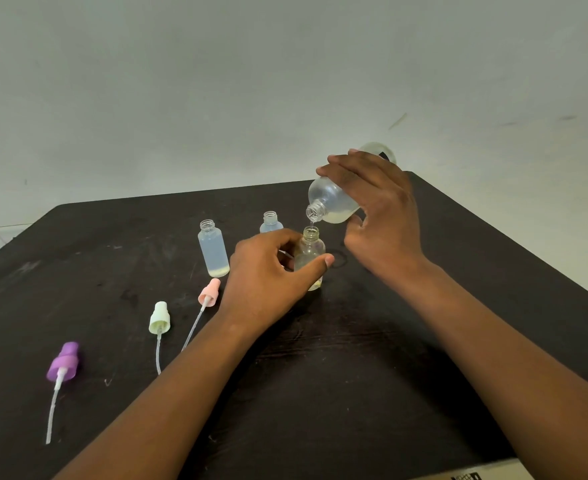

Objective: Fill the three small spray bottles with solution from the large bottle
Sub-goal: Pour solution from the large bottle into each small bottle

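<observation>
Over on the left you had the purple cap (62, 362), pale green cap (160, 318) and pink cap (210, 292) lying on the dark table (424, 323), with two open small bottles (213, 249) behind them. Your left hand (268, 275) was wrapped around the third small bottle (310, 252), standing upright. Right above it, your right hand (379, 209) gripped the large bottle (334, 202), tipped mouth-down to the left, neck sitting just over the small one's opening, so lining those up was the whole game.

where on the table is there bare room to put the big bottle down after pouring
Free: the table right of the right hand, and the near edge between the forearms. Crowded: the left, with small bottles and spray caps.
</observation>
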Available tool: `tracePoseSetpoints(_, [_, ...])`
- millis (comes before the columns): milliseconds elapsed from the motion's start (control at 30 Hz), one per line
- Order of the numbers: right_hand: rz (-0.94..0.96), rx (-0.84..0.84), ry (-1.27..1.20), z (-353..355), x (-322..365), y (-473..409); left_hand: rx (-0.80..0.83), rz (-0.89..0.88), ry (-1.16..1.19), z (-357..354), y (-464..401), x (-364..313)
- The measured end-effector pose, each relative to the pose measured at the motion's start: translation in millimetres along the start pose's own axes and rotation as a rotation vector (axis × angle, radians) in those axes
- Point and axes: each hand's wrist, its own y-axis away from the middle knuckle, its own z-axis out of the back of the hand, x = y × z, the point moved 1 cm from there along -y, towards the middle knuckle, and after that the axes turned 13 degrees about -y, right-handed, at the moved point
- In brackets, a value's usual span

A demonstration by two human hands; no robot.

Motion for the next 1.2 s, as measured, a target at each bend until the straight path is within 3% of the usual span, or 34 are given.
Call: tracePoseSetpoints(1200, [-0.001, -0.001, -0.002, 0.7, -0.8, -1.2, 0.001, -0.015, -0.004, 0.7, 0.0, -1.4])
